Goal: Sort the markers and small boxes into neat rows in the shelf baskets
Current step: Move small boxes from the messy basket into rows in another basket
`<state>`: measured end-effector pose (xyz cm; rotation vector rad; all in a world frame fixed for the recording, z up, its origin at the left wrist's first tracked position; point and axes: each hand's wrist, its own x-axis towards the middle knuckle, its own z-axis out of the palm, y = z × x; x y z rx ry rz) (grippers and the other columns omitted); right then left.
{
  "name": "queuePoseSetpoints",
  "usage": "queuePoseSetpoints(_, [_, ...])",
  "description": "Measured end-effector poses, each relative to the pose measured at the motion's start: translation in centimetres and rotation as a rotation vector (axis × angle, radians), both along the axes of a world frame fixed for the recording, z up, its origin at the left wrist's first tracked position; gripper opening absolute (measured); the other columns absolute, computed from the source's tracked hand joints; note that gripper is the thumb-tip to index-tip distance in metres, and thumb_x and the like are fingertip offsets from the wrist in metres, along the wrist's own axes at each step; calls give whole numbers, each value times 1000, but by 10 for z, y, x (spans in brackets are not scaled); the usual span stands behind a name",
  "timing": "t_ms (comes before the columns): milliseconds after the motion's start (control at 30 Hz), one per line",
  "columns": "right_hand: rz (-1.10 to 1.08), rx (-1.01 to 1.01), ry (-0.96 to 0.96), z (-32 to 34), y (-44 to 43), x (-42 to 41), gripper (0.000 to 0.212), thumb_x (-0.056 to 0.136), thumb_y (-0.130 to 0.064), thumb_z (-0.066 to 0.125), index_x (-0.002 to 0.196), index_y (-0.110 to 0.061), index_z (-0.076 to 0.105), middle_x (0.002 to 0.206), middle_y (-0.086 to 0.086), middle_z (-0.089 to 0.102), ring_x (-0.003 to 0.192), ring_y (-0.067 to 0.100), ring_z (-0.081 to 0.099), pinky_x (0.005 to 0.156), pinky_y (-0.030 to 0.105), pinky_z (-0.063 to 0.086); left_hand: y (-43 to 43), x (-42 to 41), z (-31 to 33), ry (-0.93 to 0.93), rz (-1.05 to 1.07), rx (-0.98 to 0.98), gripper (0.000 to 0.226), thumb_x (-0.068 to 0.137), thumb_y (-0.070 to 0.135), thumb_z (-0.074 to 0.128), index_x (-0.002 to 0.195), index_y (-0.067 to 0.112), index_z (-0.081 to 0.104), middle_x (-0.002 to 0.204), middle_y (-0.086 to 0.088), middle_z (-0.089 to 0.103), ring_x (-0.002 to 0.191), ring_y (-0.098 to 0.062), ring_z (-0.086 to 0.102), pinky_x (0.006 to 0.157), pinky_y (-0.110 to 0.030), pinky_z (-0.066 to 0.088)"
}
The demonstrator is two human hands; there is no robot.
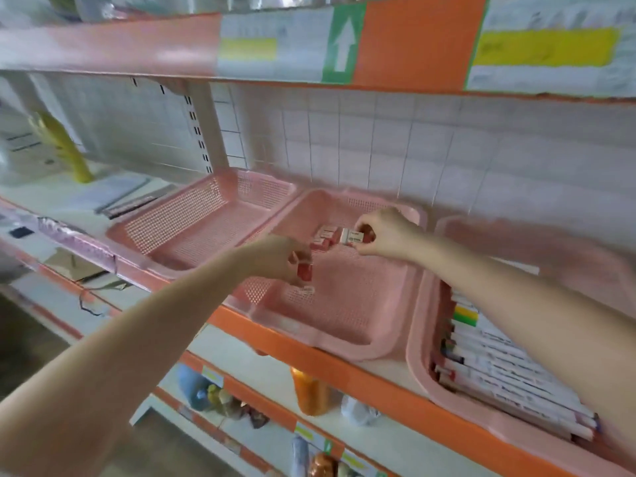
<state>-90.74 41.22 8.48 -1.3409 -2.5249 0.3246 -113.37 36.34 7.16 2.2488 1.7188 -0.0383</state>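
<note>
Inside middle basket [344, 325], boxes [323, 237], print unreadable

White shelf [347, 370] with orange front edge, three pink baskets side by side, left basket [192, 222], middle basket [344, 311] under both hands, right basket [426, 356] beyond the right wrist.

Markers [509, 370] partly under right forearm; box print [354, 238] blurred.
</note>
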Motion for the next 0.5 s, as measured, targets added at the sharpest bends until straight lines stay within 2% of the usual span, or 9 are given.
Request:
queuePoseSetpoints(67, [-16,-44,39,-9,1,-7,19,79,-23,71,95,-13,68,91,0,68,83,16,63,76,31,51,5,7,-6,-5,-32,-40,55,72,38,79,122,28,57,108,11,57,97,-11,55,85,-23,44])
queuePoseSetpoints(133, [-30,-77,64,-17,2,-13,21,79,-23,71,97,-12,69,92,2,69,83,18,63,78,36,52,12,18,-13,-11,-97,-60,56,73,34,79,123,27,56,109,7,53,97,-13,54,81,-24,44])
queuePoseSetpoints(267, [-22,-112,70,-28,2,-15,24,80,-25,71,100,-12,68,91,0,67,80,14,62,71,25,49,18,36,-31,-6,-140,-98,62,74,37,77,129,20,52,118,-1,57,98,-16,55,82,-24,45])
queuePoseSetpoints(367, [-71,-140,177,-27,6,-14,25,79,-24,73,101,-13,67,88,-6,63,77,7,58,63,10,44,24,28,-32,-154,-11,-181,68,77,37,74,135,16,47,122,0,58,106,-17,56,91,-27,44])
queuePoseSetpoints(500, [-80,-185,249,-27,5,-13,26,76,-17,76,100,-14,66,84,-13,60,71,-5,53,60,0,40,33,13,-28,-434,282,22,54,81,40,70,127,16,54,112,4,61,93,-16,61,82,-28,49])
